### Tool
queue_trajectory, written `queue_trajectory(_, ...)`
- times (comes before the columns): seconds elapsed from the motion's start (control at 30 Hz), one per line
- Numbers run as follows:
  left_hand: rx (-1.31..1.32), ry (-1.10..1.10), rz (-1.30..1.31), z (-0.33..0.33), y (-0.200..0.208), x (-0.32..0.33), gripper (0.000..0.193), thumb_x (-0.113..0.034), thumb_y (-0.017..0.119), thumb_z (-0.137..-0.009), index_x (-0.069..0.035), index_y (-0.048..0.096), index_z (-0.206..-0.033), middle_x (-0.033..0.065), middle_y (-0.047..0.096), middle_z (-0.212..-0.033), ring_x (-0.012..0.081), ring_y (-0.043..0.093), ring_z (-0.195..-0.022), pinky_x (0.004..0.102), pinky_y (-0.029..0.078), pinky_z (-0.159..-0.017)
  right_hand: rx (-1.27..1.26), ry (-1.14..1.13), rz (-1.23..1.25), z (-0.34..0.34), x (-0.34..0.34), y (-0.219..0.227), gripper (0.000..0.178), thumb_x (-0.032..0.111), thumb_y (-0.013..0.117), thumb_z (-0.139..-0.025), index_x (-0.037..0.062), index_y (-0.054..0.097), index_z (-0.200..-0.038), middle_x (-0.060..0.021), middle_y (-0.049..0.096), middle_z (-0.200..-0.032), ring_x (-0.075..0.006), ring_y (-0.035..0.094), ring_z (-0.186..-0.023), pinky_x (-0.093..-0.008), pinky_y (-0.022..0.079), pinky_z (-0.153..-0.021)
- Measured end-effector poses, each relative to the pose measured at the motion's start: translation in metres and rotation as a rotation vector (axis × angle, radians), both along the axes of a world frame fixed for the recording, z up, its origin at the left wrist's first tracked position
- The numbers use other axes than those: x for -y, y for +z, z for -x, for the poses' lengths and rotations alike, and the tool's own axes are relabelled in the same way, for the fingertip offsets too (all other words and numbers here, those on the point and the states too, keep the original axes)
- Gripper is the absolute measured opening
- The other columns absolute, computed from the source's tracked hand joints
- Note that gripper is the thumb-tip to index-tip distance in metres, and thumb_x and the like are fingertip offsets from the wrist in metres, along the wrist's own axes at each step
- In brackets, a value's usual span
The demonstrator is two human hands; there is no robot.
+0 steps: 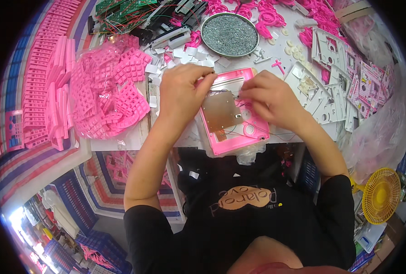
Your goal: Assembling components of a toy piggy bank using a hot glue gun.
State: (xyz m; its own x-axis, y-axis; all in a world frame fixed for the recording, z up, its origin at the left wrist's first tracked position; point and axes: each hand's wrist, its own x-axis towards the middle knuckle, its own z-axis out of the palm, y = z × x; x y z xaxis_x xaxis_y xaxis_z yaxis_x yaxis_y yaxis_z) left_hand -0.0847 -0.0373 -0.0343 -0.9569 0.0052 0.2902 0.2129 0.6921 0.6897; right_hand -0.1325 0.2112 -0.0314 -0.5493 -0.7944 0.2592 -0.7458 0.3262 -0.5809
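Observation:
In front of me at the table's near edge lies a pink plastic housing [223,147], open side up. A brown circuit board [221,114] sits in it, with thin wires [257,135] running along its side. My left hand [183,89] is closed at the housing's upper left corner, thumb and forefinger pinching its edge. Over the upper right of the housing is my right hand [276,98], its fingertips pinched together beside the board's edge, near dark wires. What those fingertips hold is too small to make out. Clear plastic wrap [249,154] shows under the housing.
A round tin of small screws [230,34] stands behind the housing. Bagged pink keypads [107,91] lie left, with small white pieces [194,55] nearby. White plastic shells [335,98] are piled right. Green circuit boards [125,13] lie at the back left. A yellow fan grille [381,196] is lower right.

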Motion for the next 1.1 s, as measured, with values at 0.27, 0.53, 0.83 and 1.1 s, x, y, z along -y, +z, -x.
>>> queue_trajectory(0.27,-0.028,-0.034,-0.069,-0.018,0.001,-0.013,0.018,-0.010,0.073,-0.088,-0.003,0.076,-0.104,0.0103,0.072,-0.088,0.0212,0.065,-0.074,0.0340,0.050,-0.073,-0.102,-0.048,0.002,-0.006,0.001,0.002,0.028,0.003,0.075,-0.075,0.0051,0.072,-0.102,-0.0089,0.066,-0.104,-0.0293,0.062,-0.097,-0.0392,0.055,-0.080)
queue_trajectory(0.53,-0.002,0.003,-0.115,-0.030,-0.010,-0.019,0.035,-0.010,0.072,-0.086,-0.008,0.067,-0.121,0.0058,0.071,-0.089,0.0240,0.065,-0.077,0.0384,0.048,-0.081,-0.166,0.061,-0.343,0.003,0.018,0.022,0.014,0.013,0.076,-0.076,0.0063,0.073,-0.089,-0.0066,0.063,-0.096,-0.0255,0.061,-0.097,-0.0372,0.057,-0.077)
queue_trajectory(0.83,-0.093,0.065,-0.016,-0.034,-0.004,-0.030,0.037,-0.012,0.075,-0.082,-0.010,0.070,-0.119,0.0084,0.067,-0.113,0.0250,0.061,-0.094,0.0423,0.042,-0.092,-0.097,0.144,-0.456,0.013,0.027,0.034,0.012,0.013,0.073,-0.078,0.0066,0.074,-0.088,-0.0082,0.065,-0.093,-0.0273,0.063,-0.095,-0.0388,0.056,-0.079)
queue_trajectory(1.1,-0.075,-0.074,0.260,-0.034,-0.008,-0.057,0.013,-0.020,0.075,-0.076,-0.012,0.074,-0.086,0.0081,0.062,-0.127,0.0290,0.050,-0.121,0.0510,0.028,-0.102,-0.012,-0.105,-0.116,0.002,-0.017,0.015,0.016,0.014,0.073,-0.083,0.0075,0.071,-0.098,-0.0084,0.066,-0.097,-0.0291,0.063,-0.094,-0.0399,0.054,-0.078)
